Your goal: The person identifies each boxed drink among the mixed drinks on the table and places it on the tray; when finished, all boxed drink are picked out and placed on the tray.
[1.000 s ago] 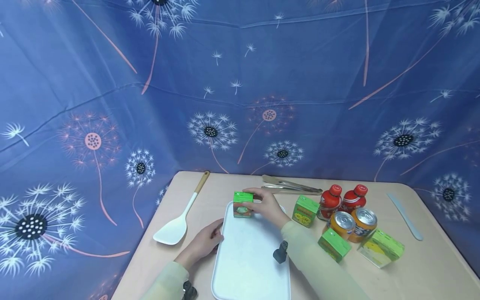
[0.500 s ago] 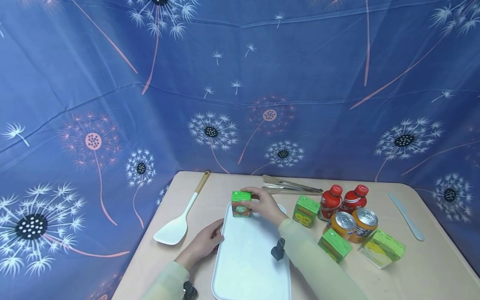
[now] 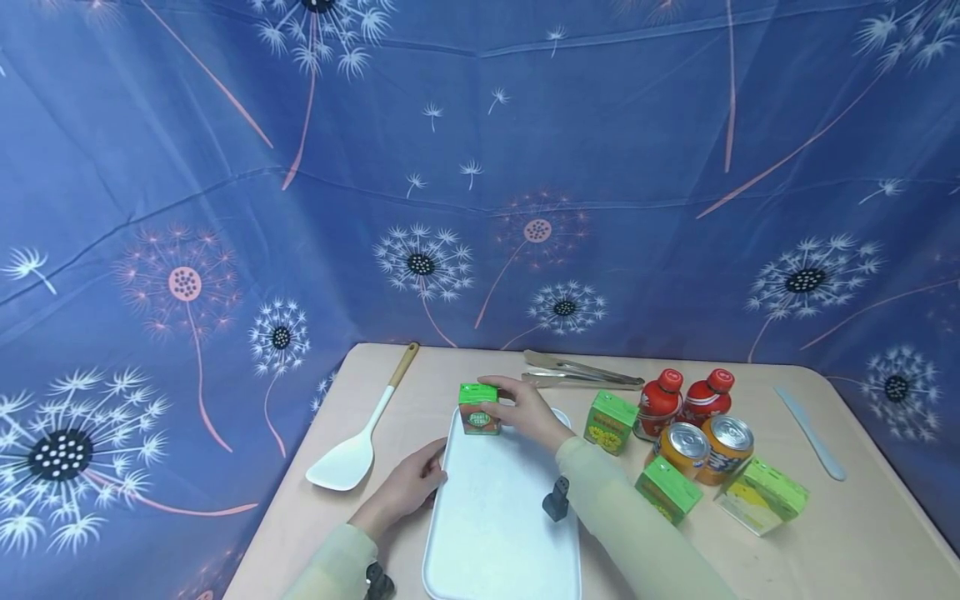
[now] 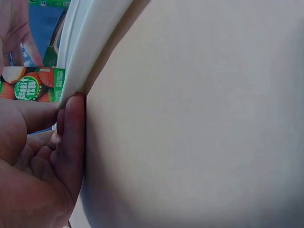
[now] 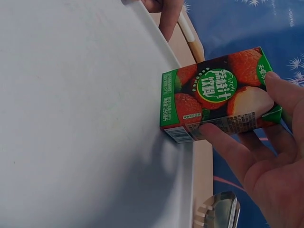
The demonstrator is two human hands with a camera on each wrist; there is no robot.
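The carton [image 5: 216,92] stands upright at the tray's [image 3: 502,517] far-left corner, gripped between thumb and fingers of the right hand [image 3: 528,412], one fingertip at its green top. The left hand [image 3: 405,483] pinches the tray's left rim.

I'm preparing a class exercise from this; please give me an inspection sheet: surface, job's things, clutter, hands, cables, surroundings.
Surface: pale table, rounded far corners.
Job's things: litchi carton at the far left corner of the white tray; full contact unclear.
Clutter: spatula left of the tray; tongs beyond it; rightward, three green-topped cartons, two red bottles, two orange cans, pale knife.
Hands: left hand pinches the tray's left edge; right hand grips the litchi carton.
Cables: nothing seen.
Surroundings: blue dandelion-print cloth behind and left.
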